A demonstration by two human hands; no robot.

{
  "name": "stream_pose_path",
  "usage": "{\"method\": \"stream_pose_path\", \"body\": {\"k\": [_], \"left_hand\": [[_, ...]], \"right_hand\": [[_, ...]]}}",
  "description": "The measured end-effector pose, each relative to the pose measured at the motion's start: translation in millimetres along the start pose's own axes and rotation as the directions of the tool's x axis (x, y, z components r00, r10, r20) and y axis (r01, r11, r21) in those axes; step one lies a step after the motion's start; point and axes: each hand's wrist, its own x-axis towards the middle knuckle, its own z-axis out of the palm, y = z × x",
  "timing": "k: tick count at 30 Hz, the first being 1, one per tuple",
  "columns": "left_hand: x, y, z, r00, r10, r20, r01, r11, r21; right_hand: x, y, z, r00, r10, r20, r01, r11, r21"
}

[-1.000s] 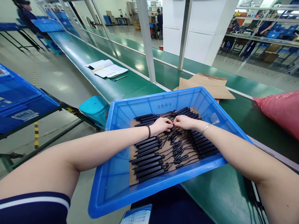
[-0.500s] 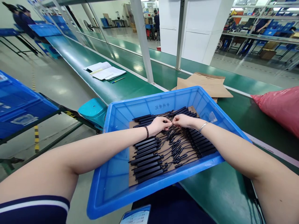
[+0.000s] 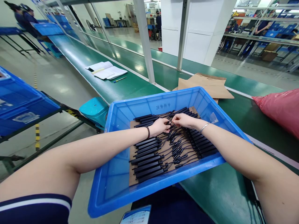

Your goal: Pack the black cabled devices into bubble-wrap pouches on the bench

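A blue plastic bin [image 3: 109, 183] holds two rows of flat black bars with short cables [image 3: 149, 168], laid on brown cardboard [image 3: 133, 179]. The cables' thin ends gather in a tangle [image 3: 178, 147] between the rows. My left hand [image 3: 160, 126], with a beaded bracelet at its wrist, is closed in a pinch on a black cable end over the far part of the bin. Beside it, my right hand [image 3: 182, 120] pinches with thumb and forefinger; what lies between those fingertips is too small to make out. A small gap separates the two hands' fingertips.
The bin rests on a green conveyor belt [image 3: 210, 183]. Cardboard sheets [image 3: 205, 85] and a red plastic bag [image 3: 280, 107] lie beyond it. An open notebook [image 3: 108, 71] and pen are farther up. Blue crates [image 3: 25, 99] and a turquoise stool [image 3: 94, 110] stand left. People sit farther off.
My fingertips have drawn slightly apart from each other, and the left fingers have shifted on the cable. The bars in the bin lie as before.
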Motion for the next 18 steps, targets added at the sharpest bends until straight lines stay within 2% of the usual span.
{"method": "stream_pose_path", "body": {"k": [10,18], "left_hand": [[3,-1,-3.0,0.998,0.026,-0.063,-0.025,1.000,0.018],[0,1,-2.0,0.998,0.007,-0.058,-0.004,0.999,0.044]], "right_hand": [[9,8,10,0.999,-0.034,0.006,0.035,0.993,-0.115],[2,-3,11,0.999,-0.040,-0.018,0.032,0.946,-0.323]]}}
